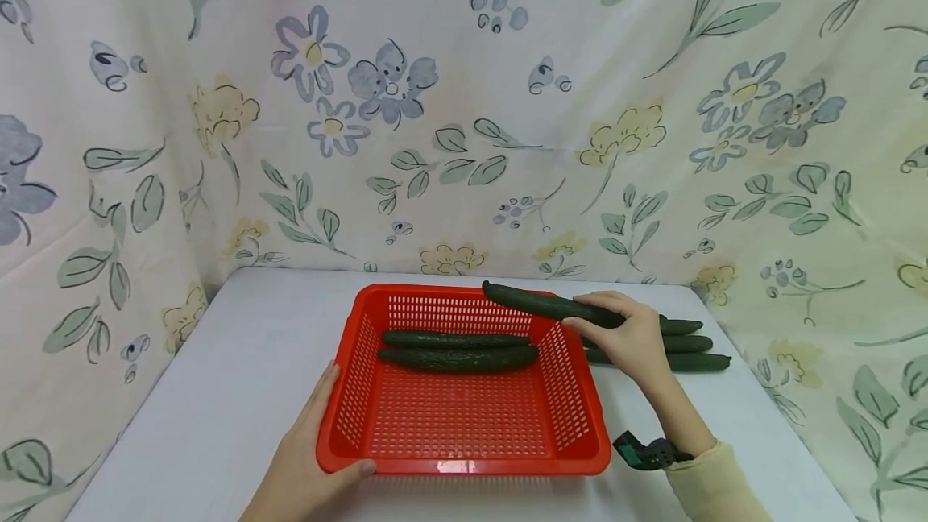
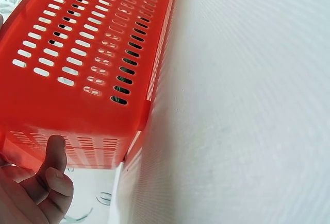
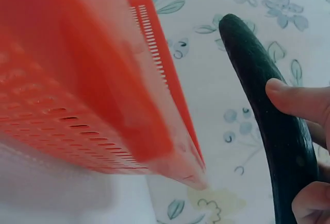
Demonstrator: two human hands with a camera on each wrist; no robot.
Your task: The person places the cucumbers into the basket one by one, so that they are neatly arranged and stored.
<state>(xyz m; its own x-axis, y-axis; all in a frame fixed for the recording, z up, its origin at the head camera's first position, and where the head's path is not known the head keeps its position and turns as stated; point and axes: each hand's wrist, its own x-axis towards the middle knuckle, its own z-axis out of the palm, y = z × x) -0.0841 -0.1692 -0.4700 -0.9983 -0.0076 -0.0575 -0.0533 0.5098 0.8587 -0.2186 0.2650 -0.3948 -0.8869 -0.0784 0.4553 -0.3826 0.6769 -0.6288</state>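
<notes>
A long dark green cucumber is held up in my right hand, its far end over the right back rim of a red plastic basket. In the right wrist view, thumb and fingers grip this cucumber from the side. My left hand holds the basket's front left corner, thumb on the front rim and fingers along the left side. The left wrist view shows curled fingers beside the basket wall. Two cucumbers lie side by side across the back of the basket.
Several more cucumbers lie on the white table to the right of the basket, partly behind my right hand and forearm. A flowered cloth hangs behind the table. A dark band is on my right wrist.
</notes>
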